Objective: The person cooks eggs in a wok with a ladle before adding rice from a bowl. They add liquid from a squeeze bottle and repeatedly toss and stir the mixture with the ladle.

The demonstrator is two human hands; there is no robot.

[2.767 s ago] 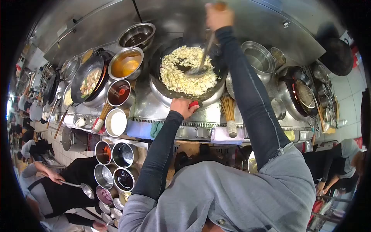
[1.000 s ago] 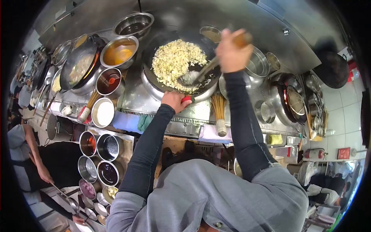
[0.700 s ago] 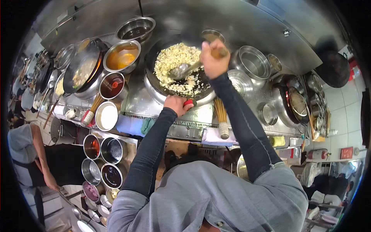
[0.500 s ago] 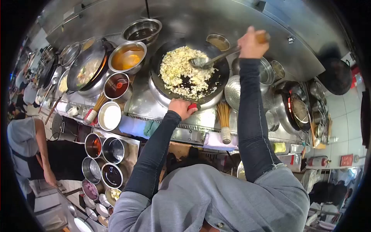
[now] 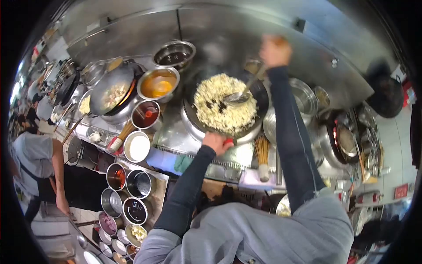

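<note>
Steel stove (image 5: 171,137) below a shiny wall (image 5: 237,37), and both hands are busy at the wok (image 5: 262,99)

Left hand (image 5: 214,143) closed round the red grip (image 5: 228,142) at the wok's near edge, right hand (image 5: 276,52), blurred, wrapped tight on the ladle (image 5: 237,97), its scoop down in pale chopped food (image 5: 217,119) filling the wok mid-stove; orange liquid (image 5: 157,84) just left, and far right a red sign (image 5: 401,191), any lettering too small to read

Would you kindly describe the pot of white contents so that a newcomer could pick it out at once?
Start from the wok holding pale chopped food at the middle of the steel counter. To its left, a row runs down toward the counter's near edge: an amber-filled bowl, a pot of red liquid, then the white-filled pot. It is the only one in that row with white contents.
</note>
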